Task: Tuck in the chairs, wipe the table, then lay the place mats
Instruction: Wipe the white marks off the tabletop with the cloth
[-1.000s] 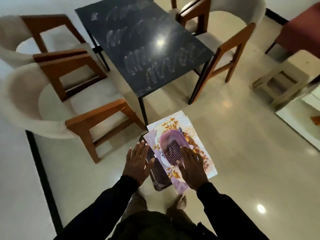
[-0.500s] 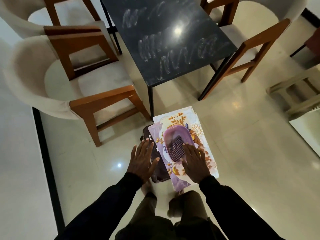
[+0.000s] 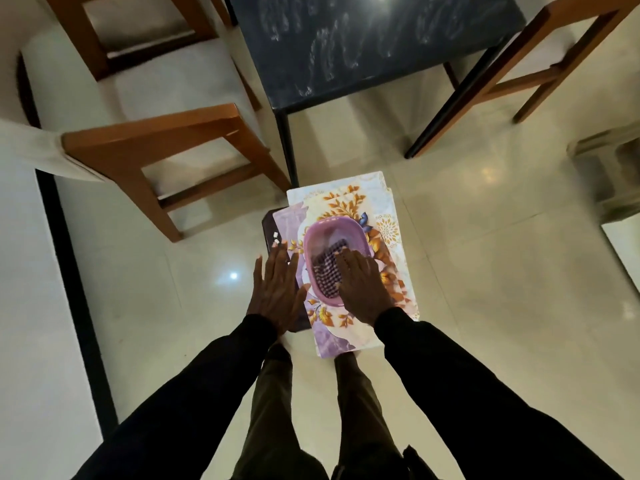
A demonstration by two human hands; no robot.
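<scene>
A stack of floral place mats (image 3: 349, 206) lies on a low dark stool (image 3: 268, 230) just in front of me. On the mats sits a purple basket (image 3: 322, 233) holding a checked cloth (image 3: 327, 273). My right hand (image 3: 362, 287) hovers over the basket's near right side, fingers straight, reaching over the cloth. My left hand (image 3: 277, 289) is spread flat above the stool's left edge beside the mats. The dark table (image 3: 367, 46) with chalky smears stands beyond the stool. A wooden chair with a cream seat (image 3: 149, 98) stands pulled out at the left.
Another wooden chair (image 3: 540, 64) stands at the table's right side. A pale low stool (image 3: 609, 174) is at the far right edge. A black strip (image 3: 72, 271) runs along the glossy tiled floor at the left. My legs stand right behind the dark stool.
I have moved closer to the stool and the view has tilted down. My right hand has slid forward from the mats onto the basket; my left hand stays spread beside it.
</scene>
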